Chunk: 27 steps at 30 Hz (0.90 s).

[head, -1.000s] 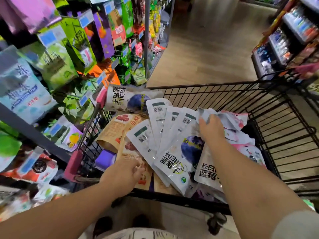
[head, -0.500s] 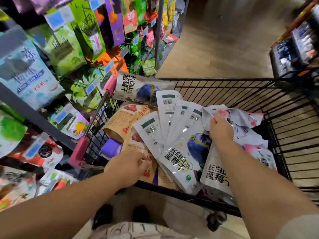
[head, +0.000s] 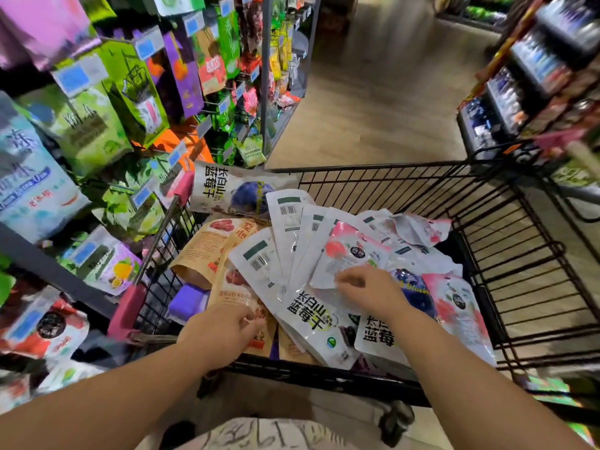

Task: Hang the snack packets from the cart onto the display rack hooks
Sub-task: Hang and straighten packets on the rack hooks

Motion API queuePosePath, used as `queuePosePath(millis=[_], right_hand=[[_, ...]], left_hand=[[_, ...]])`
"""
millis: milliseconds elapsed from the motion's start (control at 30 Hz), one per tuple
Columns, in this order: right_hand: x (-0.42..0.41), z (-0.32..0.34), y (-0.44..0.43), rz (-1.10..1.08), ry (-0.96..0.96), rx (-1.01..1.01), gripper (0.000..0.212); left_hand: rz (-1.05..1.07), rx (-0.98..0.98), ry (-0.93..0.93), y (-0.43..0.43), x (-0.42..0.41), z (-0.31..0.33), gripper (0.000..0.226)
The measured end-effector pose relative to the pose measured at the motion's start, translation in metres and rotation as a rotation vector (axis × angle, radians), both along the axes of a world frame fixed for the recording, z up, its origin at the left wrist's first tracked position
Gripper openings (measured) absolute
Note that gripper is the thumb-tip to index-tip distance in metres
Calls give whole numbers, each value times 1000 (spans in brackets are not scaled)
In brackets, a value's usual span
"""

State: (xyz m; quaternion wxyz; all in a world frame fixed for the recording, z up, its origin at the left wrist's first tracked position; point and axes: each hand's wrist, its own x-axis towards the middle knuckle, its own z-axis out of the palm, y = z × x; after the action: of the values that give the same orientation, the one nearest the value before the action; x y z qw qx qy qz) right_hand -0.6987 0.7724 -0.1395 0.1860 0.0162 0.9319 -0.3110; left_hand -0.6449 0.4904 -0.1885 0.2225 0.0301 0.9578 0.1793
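Bare forearms [head: 123, 388] on both sides, and the left hand [head: 224, 332] and right hand [head: 373, 290] are bare too. At the bottom edge there's a pale cream garment [head: 266, 433] with thin dark scribbly lines.

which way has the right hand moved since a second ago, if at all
Yes. The right hand has come back from the crumpled pink packets toward the cart's near rim, pinching a pink packet.

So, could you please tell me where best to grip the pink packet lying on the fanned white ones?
Pinch its near edge, coming from your own side. The pink packet lies flat and uncovered on the white packets, and its near edge is free, where the right hand holds it.
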Motion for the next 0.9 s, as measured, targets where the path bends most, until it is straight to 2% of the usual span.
queuePosePath(millis=[33, 133, 233, 367, 467, 600, 700, 800, 900], right_hand=[[-1, 1, -8, -58, 62, 55, 26], [-12, -7, -35, -202, 140, 246, 66], [-22, -13, -59, -318, -47, 352, 103], [-31, -20, -75, -333, -151, 427, 121], [-31, -27, -76, -254, -152, 477, 116], [-26, -34, -72, -160, 11, 527, 83], [-19, -29, -64, -104, 186, 461, 58], [-12, -14, -54, -100, 222, 421, 59], [-9, 6, -47, -229, 268, 365, 51]], left_hand=[[1, -4, 1, 0, -1, 0, 44], [-1, -10, 12, 0, -1, -2, 46], [-1, -6, 3, 0, -2, -5, 46], [-1, 4, -4, -3, -3, -6, 47], [-4, 6, 3, -2, -2, -3, 46], [1, 13, 1, -1, -1, 0, 46], [6, 24, -5, -1, -2, 2, 45], [1, 26, 3, -1, -2, 4, 46], [1, 17, -24, -1, -2, 5, 50]])
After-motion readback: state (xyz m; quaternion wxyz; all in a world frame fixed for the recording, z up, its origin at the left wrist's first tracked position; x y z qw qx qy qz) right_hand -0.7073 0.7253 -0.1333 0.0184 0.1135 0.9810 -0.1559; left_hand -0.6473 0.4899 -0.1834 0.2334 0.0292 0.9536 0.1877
